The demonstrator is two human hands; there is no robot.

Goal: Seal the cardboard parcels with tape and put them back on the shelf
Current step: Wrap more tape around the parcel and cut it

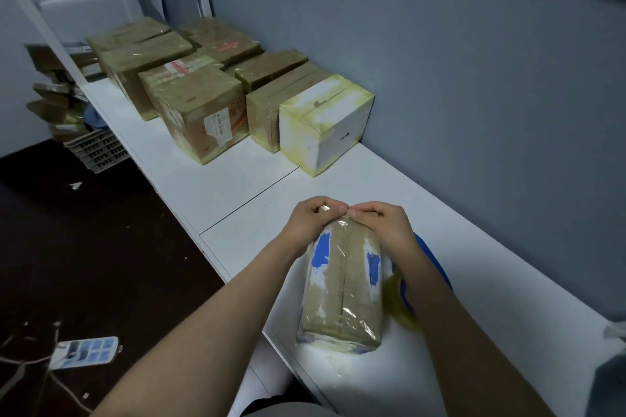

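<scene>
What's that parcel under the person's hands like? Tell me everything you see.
The parcel is an oblong brown cardboard box with blue and white patches, a seam along its top, and glossy clear tape over it. It lies flat on the white shelf, long side pointing away. The left hand and right hand pinch the tape at its far end.

Six brown boxes [196, 112] can be told apart, though they overlap, so the count is not firm. There is one white box [325, 125], one parcel [342, 281] and one tape roll [399, 308] — and on the floor, one power strip [84, 352] and one crate [98, 149].
</scene>
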